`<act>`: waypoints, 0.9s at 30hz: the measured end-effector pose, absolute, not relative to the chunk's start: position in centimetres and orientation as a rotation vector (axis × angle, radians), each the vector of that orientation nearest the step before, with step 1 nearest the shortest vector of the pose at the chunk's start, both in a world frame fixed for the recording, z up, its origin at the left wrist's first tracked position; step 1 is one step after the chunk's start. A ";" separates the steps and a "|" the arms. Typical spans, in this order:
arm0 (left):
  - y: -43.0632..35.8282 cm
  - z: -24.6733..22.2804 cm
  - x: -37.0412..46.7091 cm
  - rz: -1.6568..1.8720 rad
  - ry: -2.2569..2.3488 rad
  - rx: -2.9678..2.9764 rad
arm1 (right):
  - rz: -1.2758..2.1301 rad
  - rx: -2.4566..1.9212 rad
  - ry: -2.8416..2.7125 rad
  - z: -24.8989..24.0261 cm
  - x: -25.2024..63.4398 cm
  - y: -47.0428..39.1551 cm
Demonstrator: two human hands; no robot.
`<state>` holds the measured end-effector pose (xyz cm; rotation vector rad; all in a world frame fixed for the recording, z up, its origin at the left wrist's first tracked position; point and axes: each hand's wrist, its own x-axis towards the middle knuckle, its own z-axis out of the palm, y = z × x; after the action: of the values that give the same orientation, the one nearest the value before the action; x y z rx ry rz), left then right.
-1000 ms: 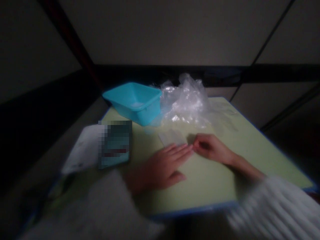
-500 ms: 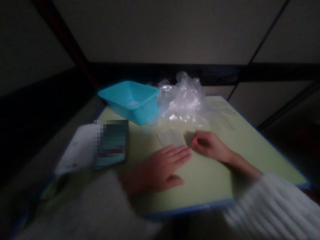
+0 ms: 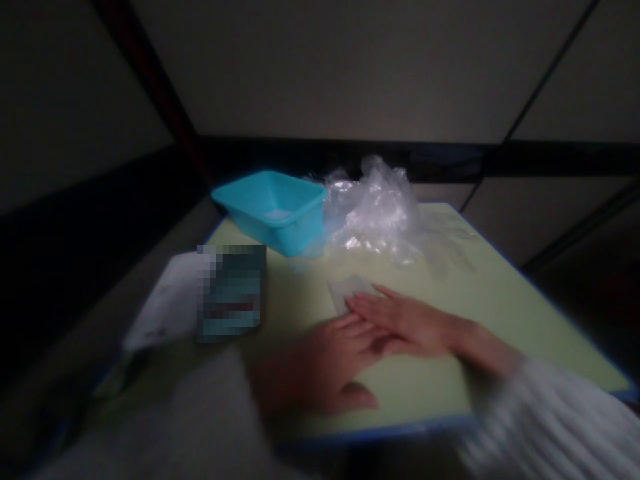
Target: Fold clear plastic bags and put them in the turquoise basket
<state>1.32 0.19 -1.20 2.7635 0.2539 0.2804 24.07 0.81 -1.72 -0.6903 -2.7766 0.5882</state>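
A small pale, thin packet or sheet (image 3: pixel 343 291) lies on the yellow-green table (image 3: pixel 430 393), partly covered by my hands. My left hand (image 3: pixel 333 363) rests palm down at its near edge, fingers stretched out and thumb apart. Over the left fingertips lies my right hand (image 3: pixel 407 321), flat with its fingers extended, reaching onto the pale piece. Neither hand is seen gripping anything. What lies under the palms is hidden.
A turquoise plastic basin (image 3: pixel 300 227) stands at the back left, with crumpled clear plastic (image 3: pixel 383 210) beside it. On the left are a pixelated dark teal item (image 3: pixel 233 293) and a white sheet (image 3: pixel 167 300). A wall rises behind the table.
My right hand has gone from curled fingers beside the pale piece to lying flat across my left fingers. My left hand stays flat at the near edge. The view has shifted slightly.
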 end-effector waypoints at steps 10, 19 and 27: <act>0.3 -1.1 0.9 0.245 0.212 2.794 | 0.514 -0.847 -2.815 -1.3 24.8 5.3; 0.2 -1.2 1.2 0.286 0.229 2.801 | 0.730 -0.576 -2.807 -0.3 22.4 2.7; 0.0 -1.1 1.0 0.194 0.263 2.769 | 0.639 -0.644 -2.906 -1.3 21.5 5.3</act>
<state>1.01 0.04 -1.08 2.7690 0.2632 0.1940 21.50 5.28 -1.33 -0.6435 -2.9059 0.6389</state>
